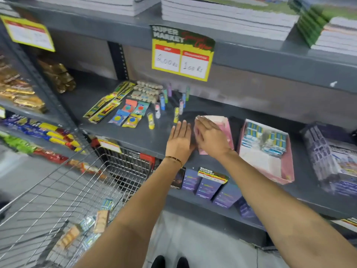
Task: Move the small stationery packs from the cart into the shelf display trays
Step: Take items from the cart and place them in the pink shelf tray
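My left hand [179, 141] lies flat on the grey shelf [146, 135], fingers straight, holding nothing. Right beside it, my right hand [209, 136] rests flat across the left side of a small pink display tray [226, 123], hiding most of the inside. The tray looks blurred. A larger pink display tray [284, 171] stands to the right, with several blue stationery packs [270, 140] at its back. The wire cart [58, 171] is at the lower left, with several small packs [100, 221] on its floor.
Erasers, sharpeners and pencil packs [127, 111] lie on the shelf to the left. Small upright glue sticks [162, 101] stand behind my hands. A yellow price sign [182, 60] hangs above. Purple boxes [206, 187] fill the shelf below, and a purple carton [328, 155] stands far right.
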Demonstrator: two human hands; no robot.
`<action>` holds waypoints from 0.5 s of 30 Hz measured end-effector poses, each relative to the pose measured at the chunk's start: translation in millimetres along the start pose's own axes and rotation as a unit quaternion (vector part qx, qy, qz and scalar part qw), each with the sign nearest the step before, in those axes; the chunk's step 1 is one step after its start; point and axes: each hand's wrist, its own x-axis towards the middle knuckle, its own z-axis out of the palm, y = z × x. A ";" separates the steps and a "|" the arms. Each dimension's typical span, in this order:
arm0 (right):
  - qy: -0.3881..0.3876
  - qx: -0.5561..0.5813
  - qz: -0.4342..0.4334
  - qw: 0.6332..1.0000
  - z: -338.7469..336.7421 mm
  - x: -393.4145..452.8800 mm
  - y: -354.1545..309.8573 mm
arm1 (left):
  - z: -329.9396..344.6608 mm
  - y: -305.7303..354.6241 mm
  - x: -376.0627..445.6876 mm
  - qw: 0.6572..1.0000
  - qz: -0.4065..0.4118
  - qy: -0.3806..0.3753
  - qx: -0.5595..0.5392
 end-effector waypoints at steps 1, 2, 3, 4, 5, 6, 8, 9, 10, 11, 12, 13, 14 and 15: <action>-0.002 0.001 -0.017 1.000 6.1 3.0 -16.5 | -4.8 -13.0 -10.0 1.000 -0.018 0.001 0.007; -0.005 0.003 -0.033 0.999 13.1 5.4 -32.0 | -8.9 -26.6 -19.9 0.999 -0.035 -0.001 0.014; -0.011 0.002 -0.050 0.999 20.0 6.8 -46.2 | -12.3 -39.7 -30.3 0.998 -0.058 -0.005 0.021; -0.018 0.004 -0.078 0.997 31.2 8.5 -68.5 | -16.2 -60.1 -48.0 0.996 -0.090 -0.004 0.025; -0.024 0.001 -0.096 0.995 39.6 8.1 -82.6 | -18.5 -74.3 -61.3 0.993 -0.112 -0.006 0.029; -0.029 0.005 -0.115 0.993 50.4 7.2 -100.9 | -20.6 -92.4 -79.0 0.990 -0.136 -0.011 0.032; -0.063 0.016 -0.159 0.985 72.7 3.8 -138.7 | -23.9 -127.7 -119.5 0.980 -0.193 -0.025 0.040; -0.089 0.021 -0.188 0.978 85.9 1.1 -161.8 | -25.3 -147.9 -144.2 0.972 -0.229 -0.031 0.047; -0.109 0.024 -0.212 0.971 98.1 -2.1 -180.5 | -25.3 -164.4 -166.2 0.964 -0.258 -0.038 0.048; -0.125 0.027 -0.232 0.964 108.4 -6.0 -196.6 | -24.1 -179.4 -186.2 0.957 -0.284 -0.047 0.045; -0.141 0.033 -0.256 0.956 122.1 -9.8 -217.6 | -22.6 -197.6 -210.5 0.947 -0.314 -0.057 0.043; -0.155 0.036 -0.272 0.949 134.0 -13.4 -234.1 | -19.7 -212.0 -230.6 0.938 -0.338 -0.069 0.042; -0.172 0.032 -0.284 0.943 145.3 -16.3 -249.0 | -16.2 -225.5 -247.5 0.930 -0.356 -0.082 0.045; -0.191 0.030 -0.290 0.937 159.0 -19.8 -265.0 | -12.7 -239.3 -266.2 0.922 -0.372 -0.099 0.048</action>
